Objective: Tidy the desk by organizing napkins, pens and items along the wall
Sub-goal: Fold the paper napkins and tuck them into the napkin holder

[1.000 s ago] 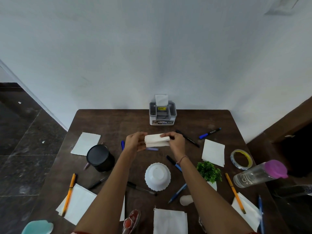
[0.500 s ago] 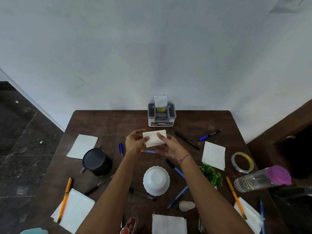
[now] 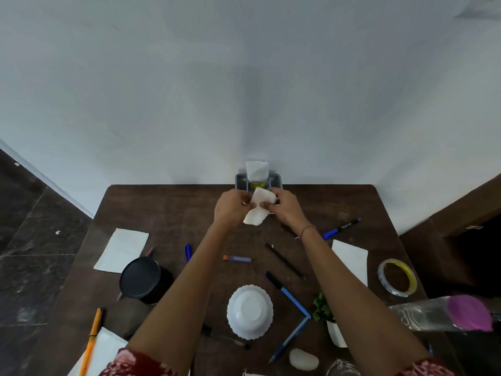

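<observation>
While the left hand (image 3: 230, 210) and the right hand (image 3: 287, 210) each pinch a side of the folded napkin (image 3: 257, 210), the grey desk organiser (image 3: 241, 181) stands just beyond it against the wall, partly hidden by the fingers. The napkin is held above the table (image 3: 176, 207), its long axis tilted from lower left up toward the organiser, and its top edge looks close to the front wall. Both hands are equally near, so either could feed it in. An upright napkin (image 3: 256, 169) already fills the rear slot, so the new one probably needs to go in beside or in front of it; which compartment is free I cannot tell. Nothing lies between the hands and the organiser. Nearer the person lie a flat napkin (image 3: 122, 249) at left, another napkin (image 3: 351, 256) at right, a blue marker (image 3: 341, 228), a black pen (image 3: 283, 259), a black lidded container (image 3: 141, 278), an upturned white bowl (image 3: 250, 312) and a tape roll (image 3: 396, 278), all well apart from the organiser and not yet gathered
</observation>
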